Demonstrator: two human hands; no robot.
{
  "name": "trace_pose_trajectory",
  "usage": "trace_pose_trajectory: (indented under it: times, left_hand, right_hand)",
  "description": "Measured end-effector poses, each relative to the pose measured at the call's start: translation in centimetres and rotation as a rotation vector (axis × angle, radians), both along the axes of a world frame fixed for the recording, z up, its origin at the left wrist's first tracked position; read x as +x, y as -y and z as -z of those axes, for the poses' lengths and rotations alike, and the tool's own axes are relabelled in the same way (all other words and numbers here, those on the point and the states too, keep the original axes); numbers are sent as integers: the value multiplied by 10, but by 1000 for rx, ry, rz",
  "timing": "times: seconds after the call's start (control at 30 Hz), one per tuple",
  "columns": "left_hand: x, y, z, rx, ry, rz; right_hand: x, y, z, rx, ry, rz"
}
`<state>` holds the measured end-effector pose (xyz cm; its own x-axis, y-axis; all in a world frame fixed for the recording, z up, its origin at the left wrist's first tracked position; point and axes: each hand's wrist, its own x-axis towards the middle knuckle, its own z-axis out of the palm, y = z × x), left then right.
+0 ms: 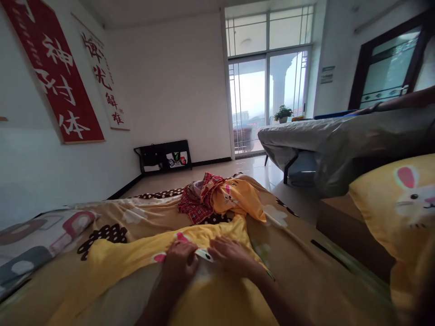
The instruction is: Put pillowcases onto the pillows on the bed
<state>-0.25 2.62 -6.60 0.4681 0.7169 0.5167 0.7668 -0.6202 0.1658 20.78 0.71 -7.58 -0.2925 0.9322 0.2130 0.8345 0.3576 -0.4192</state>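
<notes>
A yellow pillowcase (132,253) with a rabbit print lies spread across the bed in front of me. My left hand (181,259) is closed on its cloth beside the pink ears of the print. Just to the right, my right hand (228,254) has its fingers bent over the same cloth, near the rabbit's eye. Between the two hands a strip of the white print shows. Nearer to me, a pale greyish surface (131,294) lies below the yellow cloth; I cannot tell what it is. My fingertips are partly hidden in the fabric.
Beyond my hands lie a crumpled orange rabbit-print cloth (238,199) and a red plaid cloth (197,201). A patterned pillow (44,244) rests at left. At right are a rabbit-print pillow (408,194), a brown box (353,226) and a covered table (306,133), with another person's arm (401,102) above it.
</notes>
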Motion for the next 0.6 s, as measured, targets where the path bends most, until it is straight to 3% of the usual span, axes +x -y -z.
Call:
trace_pose_trajectory:
  times: [0.07, 0.2, 0.27, 0.37, 0.5, 0.6]
  left_hand:
    - [-2, -2, 4, 151, 30, 30]
    - [-2, 7, 11, 473, 67, 75]
    - [3, 18, 14, 537, 103, 182]
    - [15, 32, 16, 335, 86, 347]
    - [28, 37, 5, -102, -10, 258]
    - [33, 38, -4, -228, -88, 265]
  right_hand:
    - [-16, 11, -2, -7, 48, -24]
    - [-44, 11, 9, -19, 117, 164]
    - [-44, 3, 13, -23, 99, 234]
    - [-24, -11, 13, -39, 65, 327]
    - [-1, -23, 9, -41, 11, 421]
    - [1, -23, 5, -22, -12, 460]
